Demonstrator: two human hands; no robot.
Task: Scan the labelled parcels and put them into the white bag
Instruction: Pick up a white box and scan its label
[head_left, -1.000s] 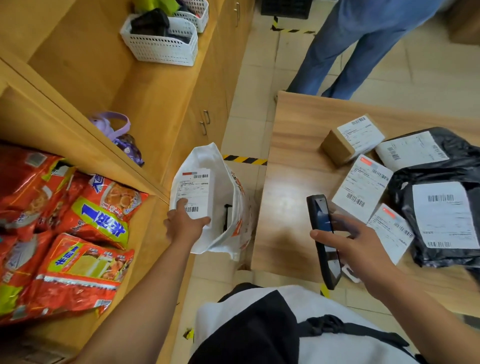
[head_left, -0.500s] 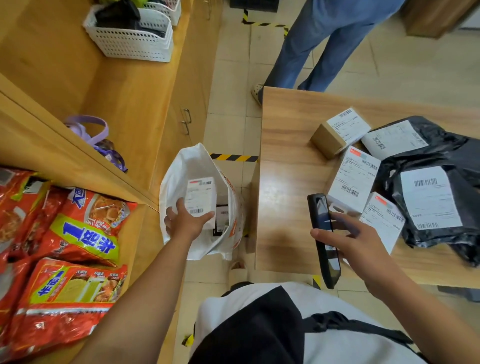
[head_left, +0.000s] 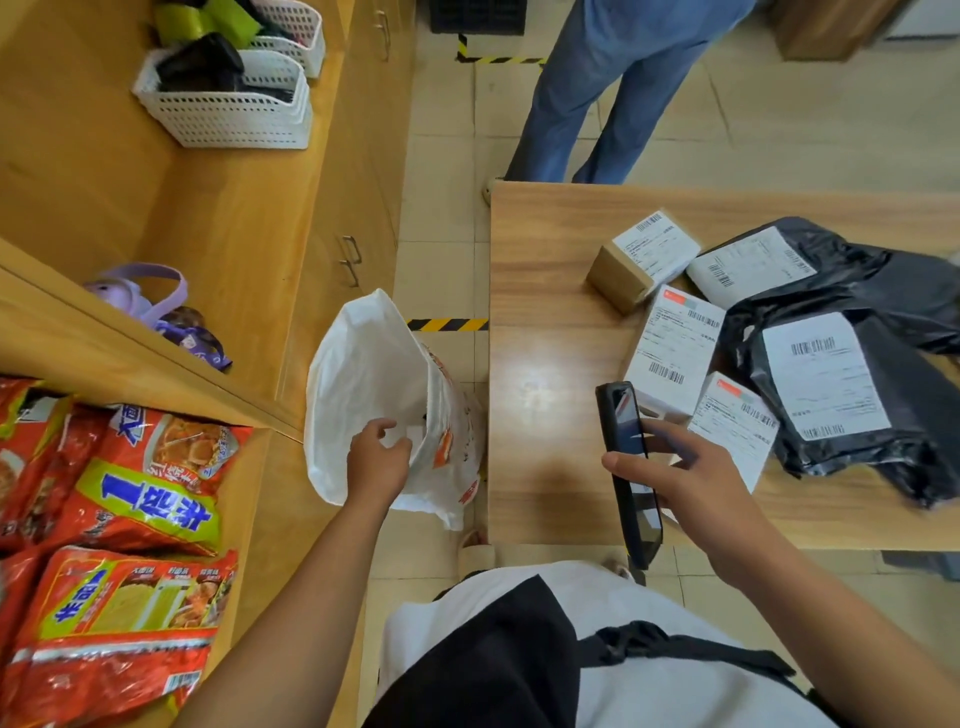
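The white bag (head_left: 363, 374) stands open on the floor between the cabinet and the wooden table (head_left: 545, 291). My left hand (head_left: 378, 460) hovers at its mouth, fingers loosely curled and holding nothing; a white shape shows just inside the bag. My right hand (head_left: 675, 478) grips a black handheld scanner (head_left: 626, 457) above the table's near edge. On the table lie a brown labelled box (head_left: 644, 257), a white labelled box (head_left: 675, 353), a smaller white parcel (head_left: 735, 428) and two black poly parcels (head_left: 831, 379) (head_left: 753, 267) with labels.
A person in blue jeans (head_left: 613, 88) stands at the table's far end. On the wooden counter to the left are white baskets (head_left: 228, 109) and a purple item (head_left: 150, 296). Red snack packs (head_left: 130, 519) fill the shelf at lower left.
My left hand held a white labelled parcel over the bag and lowered it; now the parcel is gone from my hand, which is at the bag's mouth. The scanner hand stayed put.
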